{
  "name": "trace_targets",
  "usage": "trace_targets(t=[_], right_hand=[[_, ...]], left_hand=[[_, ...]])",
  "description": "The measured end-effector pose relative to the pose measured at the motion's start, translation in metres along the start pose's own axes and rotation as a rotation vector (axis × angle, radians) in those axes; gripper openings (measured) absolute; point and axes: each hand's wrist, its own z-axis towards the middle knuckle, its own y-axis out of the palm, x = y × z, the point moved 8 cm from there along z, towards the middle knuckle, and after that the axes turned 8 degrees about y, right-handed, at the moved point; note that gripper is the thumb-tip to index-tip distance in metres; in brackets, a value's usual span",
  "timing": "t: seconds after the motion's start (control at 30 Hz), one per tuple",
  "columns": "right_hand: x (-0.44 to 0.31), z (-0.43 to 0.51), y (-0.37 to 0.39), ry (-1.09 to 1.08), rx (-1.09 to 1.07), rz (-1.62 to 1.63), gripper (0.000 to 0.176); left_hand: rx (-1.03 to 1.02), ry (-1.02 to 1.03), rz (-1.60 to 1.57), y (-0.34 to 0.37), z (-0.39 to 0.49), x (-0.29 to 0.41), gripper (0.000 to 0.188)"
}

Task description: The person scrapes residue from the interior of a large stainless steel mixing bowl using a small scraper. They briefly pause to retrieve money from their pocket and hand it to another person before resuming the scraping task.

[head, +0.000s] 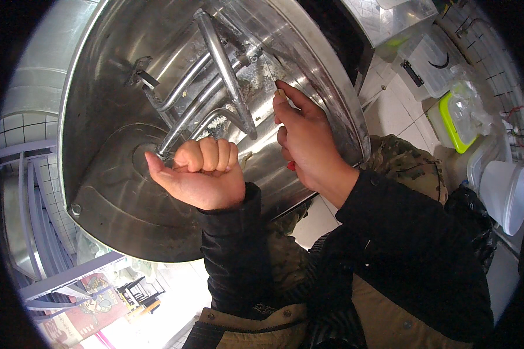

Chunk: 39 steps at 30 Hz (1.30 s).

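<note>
A large stainless steel mixer bowl [253, 183] stands tilted before me, with a bent metal mixing arm [227, 70] inside. Pale residue clings to the metal around the arm. My left hand [205, 174] is raised over the bowl's lower left part, palm up, its fingers curled in and the thumb sticking out; nothing shows in it. Over the bowl's right side, my right hand [303, 135] pinches a thin tool [279, 92] between thumb and fingers. A thin dark tip points up from it toward the arm's shaft. A bit of red shows under the right palm; what it belongs to is hidden.
At the right, on the tiled floor, are a clear plastic bin [432, 65], a container with a lime-green rim [456, 126], a white tub [502, 196] and a black plastic bag [469, 218]. A grey metal rack [39, 209] stands at the left, with a printed bag [96, 305] near its foot.
</note>
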Motion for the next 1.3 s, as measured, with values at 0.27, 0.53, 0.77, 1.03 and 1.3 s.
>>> trace_targets(t=[0.27, 0.53, 0.77, 1.03, 1.3], right_hand=[[-0.001, 0.000, 0.000, -0.023, 0.004, -0.007, 0.053], [0.001, 0.000, 0.000, -0.006, 0.006, -0.008, 0.053], [-0.001, -0.004, 0.003, 0.022, -0.004, 0.021, 0.051], [-0.006, -0.003, 0.004, -0.058, 0.013, -0.073, 0.050], [-0.014, 0.002, 0.009, -0.123, 0.032, -0.109, 0.044]], left_hand=[[0.088, 0.027, 0.114, -0.004, -0.002, 0.001, 0.060], [-0.037, 0.049, 0.093, -0.003, 0.000, 0.002, 0.045], [-0.023, 0.072, 0.134, -0.006, 0.000, 0.003, 0.043], [-0.005, 0.100, 0.214, -0.008, -0.001, 0.005, 0.043], [0.013, 0.083, 0.235, -0.006, -0.001, 0.001, 0.043]])
